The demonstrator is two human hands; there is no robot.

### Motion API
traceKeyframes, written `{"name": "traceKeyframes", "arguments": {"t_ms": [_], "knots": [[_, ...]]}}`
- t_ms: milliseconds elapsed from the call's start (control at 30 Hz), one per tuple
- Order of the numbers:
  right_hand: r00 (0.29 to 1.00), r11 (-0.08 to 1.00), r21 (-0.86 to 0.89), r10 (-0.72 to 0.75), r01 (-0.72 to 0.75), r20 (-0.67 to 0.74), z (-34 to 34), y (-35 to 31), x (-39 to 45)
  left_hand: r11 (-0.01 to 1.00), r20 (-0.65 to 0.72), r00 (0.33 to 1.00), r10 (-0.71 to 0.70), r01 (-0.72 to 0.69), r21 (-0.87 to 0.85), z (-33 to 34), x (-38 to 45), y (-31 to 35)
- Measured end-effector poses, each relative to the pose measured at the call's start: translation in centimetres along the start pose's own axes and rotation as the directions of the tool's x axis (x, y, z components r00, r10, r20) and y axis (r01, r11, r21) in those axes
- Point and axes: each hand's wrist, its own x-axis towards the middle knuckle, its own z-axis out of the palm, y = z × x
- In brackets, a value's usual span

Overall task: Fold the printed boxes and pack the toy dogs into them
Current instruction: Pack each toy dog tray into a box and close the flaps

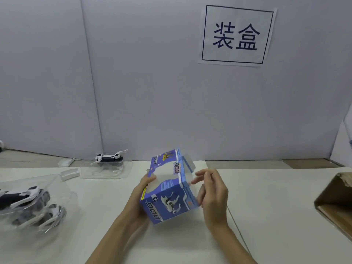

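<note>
A blue printed box marked "DOG", with a clear window on top, is held tilted above the white table. My left hand grips its left side, thumb at the window's edge. My right hand is at the box's right side, its fingers slightly curled and touching the right edge; a flap stands open at the far end. A black-and-white toy dog lies in a clear plastic tray at the back left. More toy dogs lie in clear trays at the left.
An open brown cardboard carton sits at the right edge. Two small white parts lie near the back left. A grey partition wall with a paper sign stands behind the table.
</note>
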Motion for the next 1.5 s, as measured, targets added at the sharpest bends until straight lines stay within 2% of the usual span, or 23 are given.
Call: {"name": "traceKeyframes", "arguments": {"t_ms": [100, 167, 267, 433, 533, 633, 733, 900, 1033, 1300, 1500], "knots": [[0.988, 0.989, 0.065, 0.140, -0.136, -0.069, -0.4, -0.3, 1.3, 0.967, 0.069, 0.984, 0.164, -0.174, 0.183, 1.0, -0.3, 0.4], [0.973, 0.970, 0.101, 0.227, -0.223, -0.028, -0.7, -0.1, 1.7, 0.931, 0.114, 0.971, 0.211, -0.235, 0.278, 1.7, -0.8, 0.0], [0.950, 0.944, 0.106, 0.306, -0.311, 0.062, -0.9, 0.0, 1.7, 0.935, 0.207, 0.955, 0.210, -0.258, 0.241, 2.3, -2.1, -1.1], [0.954, 0.948, 0.119, 0.282, -0.294, 0.103, -0.7, -0.7, 1.6, 0.905, 0.240, 0.935, 0.262, -0.324, 0.276, 1.7, -1.5, -0.8], [0.927, 0.917, 0.182, 0.317, -0.354, 0.202, -0.6, -1.0, 1.5, 0.885, 0.263, 0.928, 0.265, -0.342, 0.316, 1.6, -1.9, -0.6], [0.906, 0.913, 0.138, 0.345, -0.385, 0.246, -1.0, -0.9, 1.6, 0.853, 0.263, 0.925, 0.275, -0.361, 0.376, 1.6, -1.7, -0.8], [0.908, 0.919, 0.128, 0.335, -0.374, 0.250, -1.2, -0.7, 1.6, 0.882, 0.247, 0.933, 0.261, -0.335, 0.332, 2.0, -1.6, -1.4], [0.922, 0.943, 0.035, 0.316, -0.332, 0.224, -0.8, -0.7, 1.2, 0.897, 0.144, 0.941, 0.305, -0.335, 0.288, 2.8, -1.7, -1.7], [0.906, 0.937, -0.007, 0.341, -0.350, 0.251, -0.8, -0.6, 1.3, 0.916, 0.067, 0.949, 0.308, -0.315, 0.250, 3.1, -1.7, -1.2], [0.894, 0.926, 0.026, 0.357, -0.378, 0.272, -1.2, 0.3, 1.7, 0.965, 0.032, 0.987, 0.158, -0.161, 0.209, 3.7, -2.0, -1.5], [0.905, 0.915, 0.066, 0.381, -0.399, 0.192, -1.2, 0.7, 1.6, 0.983, -0.041, 0.991, 0.129, -0.122, 0.141, 3.3, -1.3, -1.9]]}}
